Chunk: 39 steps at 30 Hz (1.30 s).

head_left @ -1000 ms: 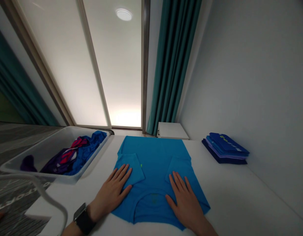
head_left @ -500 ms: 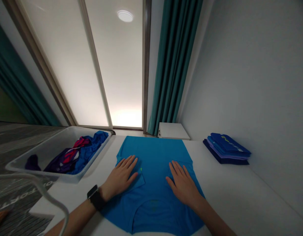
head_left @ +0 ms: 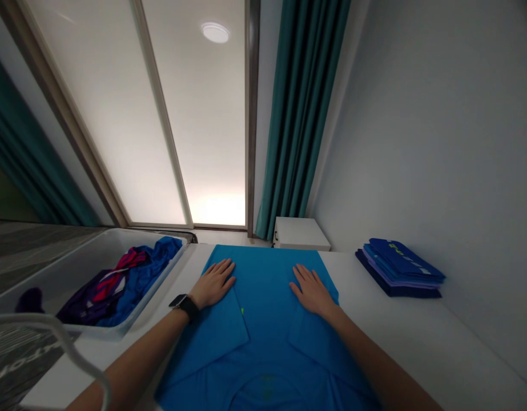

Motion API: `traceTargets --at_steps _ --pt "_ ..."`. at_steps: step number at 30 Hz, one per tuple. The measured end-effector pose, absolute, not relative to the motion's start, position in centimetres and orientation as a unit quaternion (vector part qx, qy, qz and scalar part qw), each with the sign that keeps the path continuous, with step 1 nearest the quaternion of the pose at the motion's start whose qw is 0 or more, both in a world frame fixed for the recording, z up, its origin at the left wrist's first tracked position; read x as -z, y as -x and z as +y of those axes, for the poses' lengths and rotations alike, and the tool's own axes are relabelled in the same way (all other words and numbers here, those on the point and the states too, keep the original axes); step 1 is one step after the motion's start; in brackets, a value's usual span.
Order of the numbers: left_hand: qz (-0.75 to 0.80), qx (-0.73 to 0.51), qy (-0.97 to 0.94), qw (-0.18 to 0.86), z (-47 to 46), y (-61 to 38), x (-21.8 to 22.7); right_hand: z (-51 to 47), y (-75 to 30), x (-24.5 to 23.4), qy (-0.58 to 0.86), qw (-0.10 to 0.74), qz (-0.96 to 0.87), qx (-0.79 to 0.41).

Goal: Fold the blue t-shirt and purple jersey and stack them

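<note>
A bright blue T-shirt lies spread on the white table, its collar towards me and its sleeves folded inward over the body. My left hand rests flat on the shirt's left side, fingers stretched out, a black watch on the wrist. Flat on the right side lies my right hand, fingers spread. Both palms press on the cloth near its far half, and neither hand grips anything. The collar end runs partly out of the bottom of the view.
A translucent plastic bin with crumpled blue, purple and red clothes stands on the left. Folded clothes form a stack on the table at right. Beyond the table's far edge is a white cabinet. A pale cable crosses the lower left.
Both hands have slid away from me along the shirt, towards its far end. More of the folded sleeves shows now. The camera view has shifted slightly.
</note>
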State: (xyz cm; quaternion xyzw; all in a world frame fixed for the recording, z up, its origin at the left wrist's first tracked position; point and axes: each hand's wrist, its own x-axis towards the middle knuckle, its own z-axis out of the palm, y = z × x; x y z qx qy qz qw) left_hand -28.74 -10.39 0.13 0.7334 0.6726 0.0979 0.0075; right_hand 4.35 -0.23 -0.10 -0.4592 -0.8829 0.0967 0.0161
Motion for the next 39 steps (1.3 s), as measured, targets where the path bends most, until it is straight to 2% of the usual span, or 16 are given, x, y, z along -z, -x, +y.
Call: traceTargets --at_steps 14,22,28,39 --pt "0.691 -0.078 -0.718 0.022 -11.8 28.3 0.2 -1.5 -4.7 -0.1 0.468 0.006 -0.878 -0.098" --pt "0.688 -0.118 -0.716 0.008 -11.0 28.8 -0.6 -0.6 -5.1 -0.7 0.458 0.001 -0.88 -0.125" --pt "0.709 -0.154 -0.688 -0.007 -7.2 30.7 -2.4 4.6 -5.2 0.4 0.457 0.071 -0.877 -0.126" --pt "0.774 -0.178 -0.607 -0.003 -1.9 36.3 -0.7 13.1 -7.1 2.7 0.508 0.17 -0.84 -0.081"
